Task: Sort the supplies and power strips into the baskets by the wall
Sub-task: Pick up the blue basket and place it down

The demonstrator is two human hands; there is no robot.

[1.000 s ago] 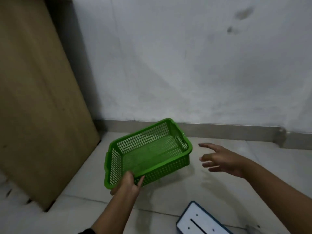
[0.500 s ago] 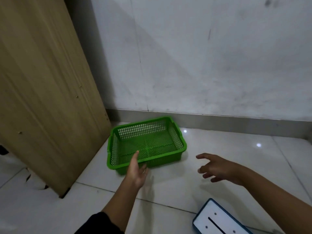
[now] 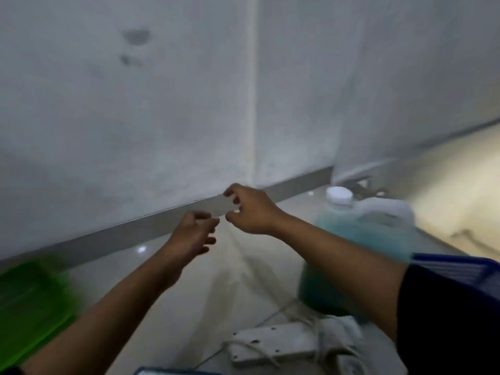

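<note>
At the far left, the green basket [image 3: 29, 307] sits on the tiled floor [image 3: 230, 280] near the wall's baseboard [image 3: 108, 236], smeared by blur. Next, my left hand [image 3: 193, 234] is raised over the floor, fingers loosely curled and grasping nothing. Just beside it, slightly higher, my right hand [image 3: 250, 209] is also released, fingers half bent, holding nothing. Below them a white power strip [image 3: 273, 345] lies on the floor with its cord [image 3: 319, 331] tangled across it. Right of that stands a jug of blue-green liquid [image 3: 359, 239] with a white cap [image 3: 339, 194]. A blue basket rim [image 3: 457, 266] shows behind my right sleeve.
</note>
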